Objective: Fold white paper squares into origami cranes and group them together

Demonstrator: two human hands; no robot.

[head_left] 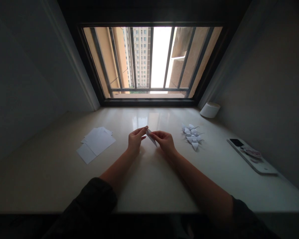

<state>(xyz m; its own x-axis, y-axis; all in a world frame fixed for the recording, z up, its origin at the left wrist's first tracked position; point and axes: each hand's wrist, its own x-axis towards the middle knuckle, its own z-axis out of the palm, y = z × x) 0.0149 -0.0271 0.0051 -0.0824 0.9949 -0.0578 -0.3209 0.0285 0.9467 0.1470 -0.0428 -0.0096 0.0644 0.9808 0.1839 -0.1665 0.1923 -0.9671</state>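
Between my two hands, above the middle of the pale sill, is a small folded piece of white paper (152, 138), narrow and tilted. My left hand (136, 138) pinches its upper end between thumb and fingertips. From the other side, my right hand (165, 140) grips its edge with thumb and forefinger. To the left lies a loose stack of white paper sheets (99, 141), overlapping at angles. Several small folded paper figures with thin pointed ends (193, 135) lie in a cluster to the right of my right hand.
A phone (251, 157) with a camera block lies at the far right by the wall. Behind it stands a white cylindrical object (210, 110) in the corner. A barred window (149, 103) closes off the back, and the sill's front edge (149, 211) runs below my forearms.
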